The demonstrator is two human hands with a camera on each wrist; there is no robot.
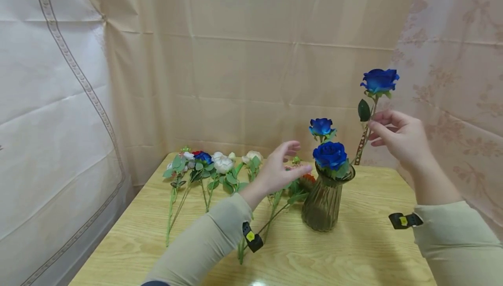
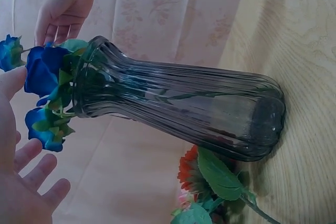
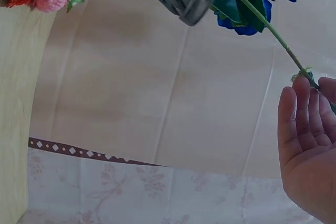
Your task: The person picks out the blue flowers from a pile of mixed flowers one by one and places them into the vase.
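Note:
My right hand (image 1: 408,139) pinches the stem (image 3: 281,40) of a blue rose (image 1: 379,80) between thumb and fingertips. That rose leans to the right, its bloom high above the vase (image 1: 323,205), and its stem runs down to the vase's mouth. Two other blue roses, a front one (image 1: 330,156) and a rear one (image 1: 321,126), stand in this ribbed, dark see-through vase. Left of these blooms, my left hand (image 1: 273,170) is held with fingers spread and nothing gripped. In the left wrist view, its fingers (image 2: 39,171) are beside the blue petals; contact is unclear.
On the wooden table (image 1: 361,251), left of the vase, lie several artificial flowers, including white blooms (image 1: 223,163), a blue one (image 1: 203,158) and an orange-red one (image 2: 188,167). Behind the table hangs a beige curtain (image 1: 243,67). A patterned curtain (image 1: 456,80) covers the right side.

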